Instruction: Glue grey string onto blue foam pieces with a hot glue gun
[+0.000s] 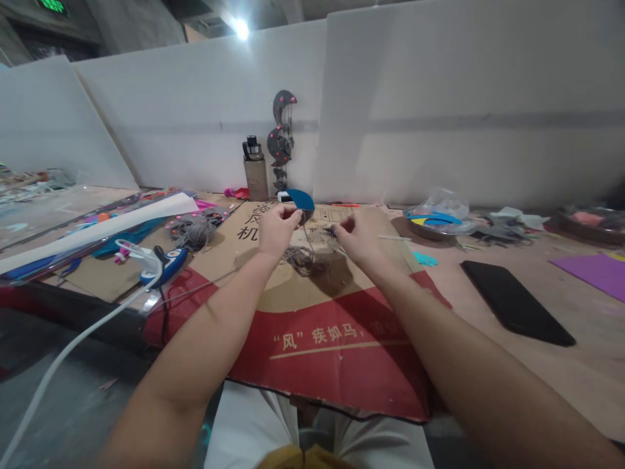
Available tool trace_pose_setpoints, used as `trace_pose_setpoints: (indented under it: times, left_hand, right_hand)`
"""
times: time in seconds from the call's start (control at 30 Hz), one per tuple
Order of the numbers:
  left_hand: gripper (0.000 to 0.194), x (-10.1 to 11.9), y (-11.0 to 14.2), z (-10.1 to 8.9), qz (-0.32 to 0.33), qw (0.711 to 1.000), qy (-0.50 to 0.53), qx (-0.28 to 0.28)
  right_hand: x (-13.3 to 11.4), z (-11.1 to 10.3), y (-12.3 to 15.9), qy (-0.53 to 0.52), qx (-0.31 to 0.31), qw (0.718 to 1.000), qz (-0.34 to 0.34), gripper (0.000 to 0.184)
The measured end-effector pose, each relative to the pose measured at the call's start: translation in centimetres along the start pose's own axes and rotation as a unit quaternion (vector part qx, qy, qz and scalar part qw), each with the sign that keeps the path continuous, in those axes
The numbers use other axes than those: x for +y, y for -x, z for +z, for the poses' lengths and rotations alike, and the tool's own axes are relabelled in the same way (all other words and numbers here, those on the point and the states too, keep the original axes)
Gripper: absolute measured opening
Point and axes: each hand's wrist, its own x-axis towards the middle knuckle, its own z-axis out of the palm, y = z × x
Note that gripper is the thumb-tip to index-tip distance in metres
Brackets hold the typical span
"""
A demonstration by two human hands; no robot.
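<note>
My left hand (279, 229) pinches the lower edge of a blue rounded flat piece (301, 199), with a grey strand hanging just below it. Across from it, my right hand (364, 236) has its thumb and fingers closed together. A tiny dark spot shows at those fingertips, too small to name. Between and below both hands, a loose bundle of grey yarn (303, 262) lies on the cardboard sheet (283, 294). Some strands also run under my right hand.
At left are a blue-and-white corded tool (166, 266), a grey yarn ball (195, 231) and a white roll (97, 228). A bottle (256, 170) and a dark crescent hanging (282, 130) stand behind. A black phone (515, 303) and a round tray (432, 229) lie right.
</note>
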Motion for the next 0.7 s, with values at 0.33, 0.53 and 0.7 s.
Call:
trace_pose_setpoints:
  times: [0.33,0.53,0.7]
  left_hand:
    - [0.009,1.3,2.0,1.1,0.098,0.988,-0.115,-0.038]
    - [0.013,0.9,1.5,1.4,-0.041,0.996,0.036,-0.072]
    - [0.008,1.4,1.9,1.8,-0.097,0.987,0.101,-0.074]
  right_hand:
    - [-2.4,3.1,2.1,-0.337,-0.040,0.933,0.121,0.036]
    - [-1.8,2.0,1.3,-0.254,0.044,0.966,0.020,0.017]
    - [-1.7,1.6,1.2,-0.217,0.059,0.974,0.020,0.018]
